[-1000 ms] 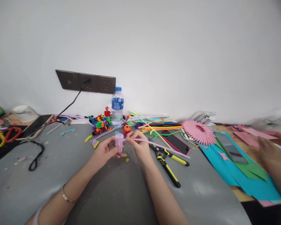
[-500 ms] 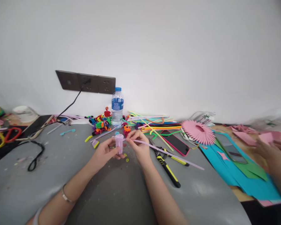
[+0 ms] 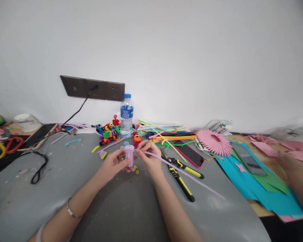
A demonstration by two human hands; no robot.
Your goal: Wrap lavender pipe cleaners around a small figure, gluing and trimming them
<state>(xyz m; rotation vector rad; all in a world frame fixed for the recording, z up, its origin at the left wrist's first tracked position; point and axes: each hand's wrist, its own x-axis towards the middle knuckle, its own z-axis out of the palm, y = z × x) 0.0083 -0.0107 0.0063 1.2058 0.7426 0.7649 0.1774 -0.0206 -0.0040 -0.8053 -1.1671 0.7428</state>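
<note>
A small lilac cylinder with a wider top rim, apparently made of wound pipe cleaner, stands upright in the fingers of my left hand. My right hand pinches a long lilac pipe cleaner close to that rim. Its free end runs down to the right, passing over the pliers with black and yellow handles. Whether the strip joins the cylinder is hard to make out. Tiny yellow-green pieces lie on the grey table just below my hands.
Behind my hands are a water bottle, colourful pipe-cleaner figures and loose pipe cleaners. To the right lie a phone, a pink pleated paper ring and blue paper. Another person's hand is blurred at far right.
The free end of the lilac pipe cleaner has swung downward. The cylinder has shifted very slightly right and down. At far right, the other person's hands have moved off the pink paper.
</note>
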